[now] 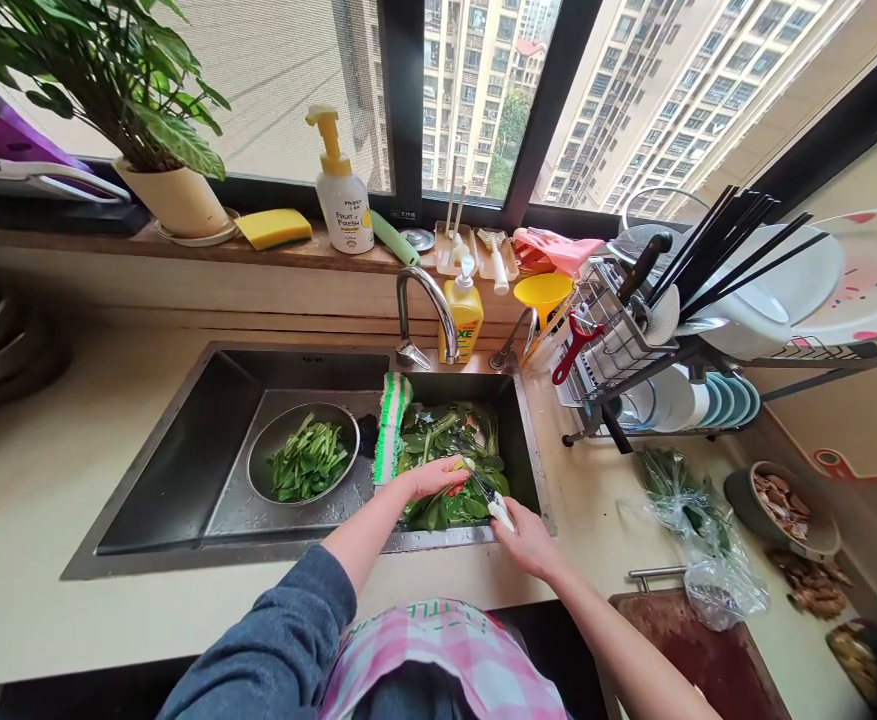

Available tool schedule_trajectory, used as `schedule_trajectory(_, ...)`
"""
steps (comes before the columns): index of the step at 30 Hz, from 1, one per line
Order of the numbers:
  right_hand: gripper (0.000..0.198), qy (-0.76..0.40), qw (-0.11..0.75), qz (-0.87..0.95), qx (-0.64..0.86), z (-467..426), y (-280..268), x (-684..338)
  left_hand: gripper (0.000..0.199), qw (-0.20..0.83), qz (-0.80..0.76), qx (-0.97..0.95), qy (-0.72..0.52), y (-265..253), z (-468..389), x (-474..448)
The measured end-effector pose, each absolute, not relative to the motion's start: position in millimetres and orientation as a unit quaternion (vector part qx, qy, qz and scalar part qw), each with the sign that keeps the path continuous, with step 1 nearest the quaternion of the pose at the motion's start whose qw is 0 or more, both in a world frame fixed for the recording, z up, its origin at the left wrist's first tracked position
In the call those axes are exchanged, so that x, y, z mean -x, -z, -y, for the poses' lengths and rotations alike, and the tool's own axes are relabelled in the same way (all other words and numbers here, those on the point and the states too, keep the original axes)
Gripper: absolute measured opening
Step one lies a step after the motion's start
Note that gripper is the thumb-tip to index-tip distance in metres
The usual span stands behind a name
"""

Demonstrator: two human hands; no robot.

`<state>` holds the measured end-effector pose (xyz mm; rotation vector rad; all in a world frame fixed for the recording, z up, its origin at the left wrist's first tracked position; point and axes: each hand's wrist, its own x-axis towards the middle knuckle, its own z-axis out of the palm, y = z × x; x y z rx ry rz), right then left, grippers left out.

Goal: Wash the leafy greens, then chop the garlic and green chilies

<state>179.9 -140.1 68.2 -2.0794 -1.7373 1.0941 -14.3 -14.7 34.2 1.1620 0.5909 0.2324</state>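
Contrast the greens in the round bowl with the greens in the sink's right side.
The bowl greens form a compact heap, while the sink greens spread over a wider area. The bowl greens look like shorter, narrower pieces; the sink greens show larger, broader leaves. Both are leafy.

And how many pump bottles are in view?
2: a white bottle on the windowsill, and a yellow bottle at the back of the sink, partly behind the curved tap.

The person near me wears a pink-and-white checked apron point(438, 640) with green lettering point(438, 609), and a rumpled dark-blue left sleeve point(288, 620) reaching the elbow.
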Motion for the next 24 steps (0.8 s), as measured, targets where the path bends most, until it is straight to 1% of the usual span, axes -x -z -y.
schedule_trajectory(4,0.020,-0.354,0.095,0.591,0.719,142,-61,-180,0.039,0.826,-0.270,-0.484,-0.103,-25,14,12)
schedule_trajectory(8,0.019,-0.349,0.067,0.575,0.737,141,-59,-180,0.038,0.826,-0.287,-0.476,-0.094,-18,14,10)
schedule_trajectory(13,0.023,-0.331,0.085,0.561,0.754,140,-59,-201,0.039,0.816,-0.289,-0.486,-0.123,-22,10,9)
schedule_trajectory(15,0.030,-0.287,0.072,0.543,0.786,144,-56,-223,0.042,0.813,-0.287,-0.488,-0.133,-26,7,10)
schedule_trajectory(18,0.044,-0.166,0.016,0.520,0.838,156,-47,-261,0.041,0.811,-0.284,-0.490,-0.149,-27,3,12)
schedule_trajectory(21,0.056,-0.064,-0.032,0.516,0.853,168,-40,-289,0.040,0.818,-0.287,-0.471,-0.160,-23,1,12)
schedule_trajectory(22,0.061,-0.038,-0.026,0.519,0.853,169,-39,-293,0.040,0.823,-0.294,-0.458,-0.164,-20,1,11)
schedule_trajectory(24,0.068,-0.007,0.035,0.535,0.844,165,-40,-290,0.041,0.832,-0.316,-0.421,-0.176,-14,0,9)
